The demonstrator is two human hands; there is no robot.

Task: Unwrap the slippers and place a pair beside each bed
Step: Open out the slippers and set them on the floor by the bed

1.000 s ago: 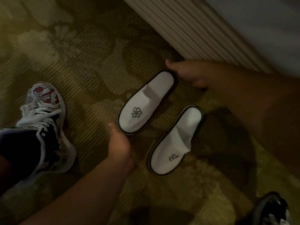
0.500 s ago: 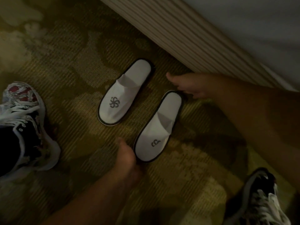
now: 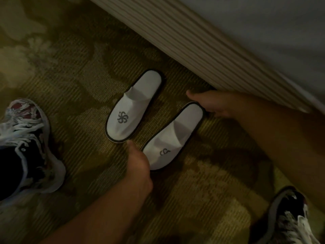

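On the carpet (image 3: pixel 70 88) beside the bed skirt (image 3: pixel 175 41), the nearer slipper (image 3: pixel 174 136) lies diagonally, left hand (image 3: pixel 139 161) pinching its toe, right hand (image 3: pixel 211 104) its heel; the other slipper (image 3: pixel 135 108) lies parallel, untouched.

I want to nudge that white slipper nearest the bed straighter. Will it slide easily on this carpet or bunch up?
The slipper looks thin and flat-soled, so probably very light. The ribbed carpet may grip its sole, so it could drag or fold rather than glide. With the left hand at its toe and the right hand at its heel, guiding both ends seems wise.
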